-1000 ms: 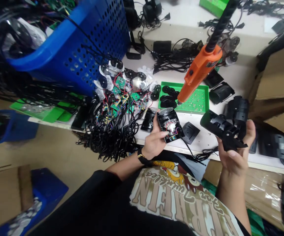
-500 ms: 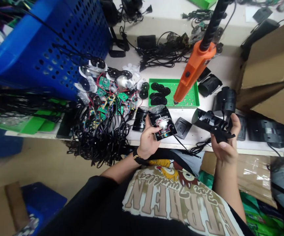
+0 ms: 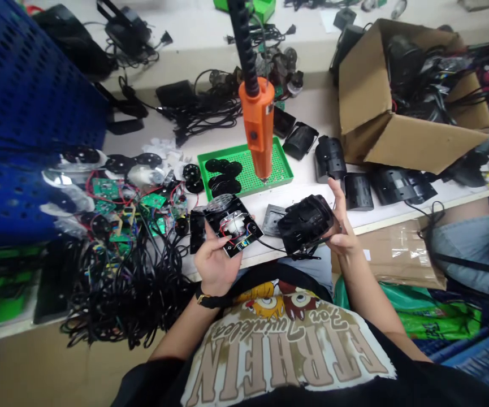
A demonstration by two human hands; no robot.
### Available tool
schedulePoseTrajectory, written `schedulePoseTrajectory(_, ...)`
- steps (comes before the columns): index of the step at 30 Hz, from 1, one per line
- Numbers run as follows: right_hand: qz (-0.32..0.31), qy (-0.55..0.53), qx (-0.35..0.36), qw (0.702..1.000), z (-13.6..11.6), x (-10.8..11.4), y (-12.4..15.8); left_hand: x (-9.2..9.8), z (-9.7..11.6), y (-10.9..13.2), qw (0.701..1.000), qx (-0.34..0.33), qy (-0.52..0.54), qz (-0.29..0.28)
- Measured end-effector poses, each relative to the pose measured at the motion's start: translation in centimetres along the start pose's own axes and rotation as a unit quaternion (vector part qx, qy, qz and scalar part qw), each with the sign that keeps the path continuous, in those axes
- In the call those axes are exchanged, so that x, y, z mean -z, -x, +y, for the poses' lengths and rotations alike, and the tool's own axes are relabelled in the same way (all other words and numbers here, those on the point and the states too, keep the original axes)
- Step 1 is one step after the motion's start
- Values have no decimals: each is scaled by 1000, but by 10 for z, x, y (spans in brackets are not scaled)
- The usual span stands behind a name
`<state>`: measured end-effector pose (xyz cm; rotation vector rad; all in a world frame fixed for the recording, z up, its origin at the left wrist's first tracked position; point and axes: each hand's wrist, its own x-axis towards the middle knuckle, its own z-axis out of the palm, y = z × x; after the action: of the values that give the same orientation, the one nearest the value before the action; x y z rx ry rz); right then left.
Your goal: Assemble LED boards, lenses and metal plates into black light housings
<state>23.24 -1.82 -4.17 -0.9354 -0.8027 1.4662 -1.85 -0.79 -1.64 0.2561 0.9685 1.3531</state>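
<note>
Black square module [image 3: 232, 230] with white motor and red wires sits gripped in the left hand [image 3: 216, 263] at the white bench [image 3: 303, 186] edge; the right hand [image 3: 341, 232] clasps a black rounded plastic housing [image 3: 306, 223], brought from well apart to just beside it.

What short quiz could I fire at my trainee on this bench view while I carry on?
1. True or false: neither hand touches the hanging orange electric screwdriver.
2. What lies in the left hand? A, a green circuit board; B, an open black module with a white motor and red wires; C, a cardboard flap.
3. Fill in: the right hand has its grip on a rounded black plastic housing, and the flat black discs lie in the ___ perforated plastic tray.
Key: 1 true; 2 B; 3 green.
</note>
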Motion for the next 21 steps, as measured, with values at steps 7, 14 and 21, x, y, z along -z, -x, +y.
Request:
schedulePoseTrajectory(7, 77, -185, -10, 980, 18, -30, -10, 2, -9, 4, 999, 16, 22, -35)
schedulePoseTrajectory(14, 118, -200, -37, 972, 8, -47, -21, -3, -14, 3, 996, 9, 46, -74)
schedulePoseTrajectory(21, 121, 15, -33, 992, -1, -75, -20, 0, -27, -2, 996, -56, 32, -69)
